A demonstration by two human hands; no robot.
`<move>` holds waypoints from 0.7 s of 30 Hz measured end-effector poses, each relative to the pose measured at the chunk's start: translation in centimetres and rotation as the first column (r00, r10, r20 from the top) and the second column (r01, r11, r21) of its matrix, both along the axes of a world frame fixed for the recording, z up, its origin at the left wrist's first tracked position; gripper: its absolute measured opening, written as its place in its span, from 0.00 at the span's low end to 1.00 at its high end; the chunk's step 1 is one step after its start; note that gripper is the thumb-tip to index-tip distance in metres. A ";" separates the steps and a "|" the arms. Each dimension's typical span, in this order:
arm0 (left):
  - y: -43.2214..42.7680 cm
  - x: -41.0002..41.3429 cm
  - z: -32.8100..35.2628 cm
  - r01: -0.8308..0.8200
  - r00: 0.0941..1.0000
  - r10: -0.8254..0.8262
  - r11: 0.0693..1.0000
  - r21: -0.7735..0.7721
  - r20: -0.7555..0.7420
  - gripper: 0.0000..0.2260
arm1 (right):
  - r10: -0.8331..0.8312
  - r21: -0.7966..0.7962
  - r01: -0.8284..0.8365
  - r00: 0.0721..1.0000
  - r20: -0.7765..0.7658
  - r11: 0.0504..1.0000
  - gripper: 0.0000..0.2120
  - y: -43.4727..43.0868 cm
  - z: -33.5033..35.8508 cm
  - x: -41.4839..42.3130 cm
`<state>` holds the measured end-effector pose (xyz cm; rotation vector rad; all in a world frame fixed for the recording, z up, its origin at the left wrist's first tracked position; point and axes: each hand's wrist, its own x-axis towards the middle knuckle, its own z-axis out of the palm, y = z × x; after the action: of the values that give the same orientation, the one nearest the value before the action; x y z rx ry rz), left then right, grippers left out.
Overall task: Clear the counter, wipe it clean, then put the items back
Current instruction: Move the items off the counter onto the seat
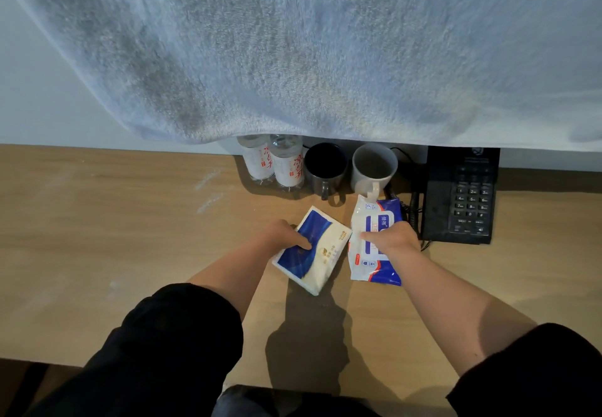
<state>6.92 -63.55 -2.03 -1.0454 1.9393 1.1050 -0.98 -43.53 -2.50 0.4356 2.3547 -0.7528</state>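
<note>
A pale blue towel (325, 48) hangs close before the camera and fills the upper half of the view, hiding the wall and the tops of the things at the back of the wooden worktop (114, 237). Just below centre, the left hand (286, 234) is closed on a blue and cream tissue pack (312, 250), fingers lying across its blue top face, thumb hidden; the pack sits tilted, one corner pointing to 12 o'clock, and whether it rests on the wood or is lifted clear cannot be told. Just beside it at 3 o'clock, the right hand (394, 237) grips a white and blue wet wipe pack (374, 241) across its middle, fingers curled over the top. The two packs lie close but apart. Behind them, toward 12 o'clock, stand two water bottles (273, 166) with white labels and red lettering, touching each other, then a dark mug (325, 166) and a white mug (373, 167), both upright with handles turned toward the person; the white mug's handle meets the far end of the wet wipe pack. At 2 o'clock from the hands a black telephone (459, 195) lies on the worktop, its coiled cord beside the wipes. Faint whitish smears (208, 192) mark the wood at 10 o'clock from the left hand. Black sleeves (156, 345) are pushed up both forearms.
</note>
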 end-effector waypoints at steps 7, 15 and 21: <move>0.8 1.2 0.1 -0.244 0.968 0.252 0.924 0.295 0.010 0.21 | -0.139 -0.216 0.164 0.982 0.126 0.963 0.25 1.2 0.9 -0.5; 1.5 2.4 1.6 -0.256 0.951 0.299 0.900 0.354 -0.072 0.12 | -0.210 -0.293 0.280 0.945 0.250 0.914 0.26 3.2 1.7 0.6; 1.2 4.5 2.2 -0.304 0.916 0.378 0.872 0.383 -0.133 0.11 | -0.132 -0.320 0.179 0.978 0.163 0.931 0.23 3.6 3.1 2.2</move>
<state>11.46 -62.30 0.18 -1.1312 1.6444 1.7524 1.21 -39.96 0.57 0.5120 2.0285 -1.1356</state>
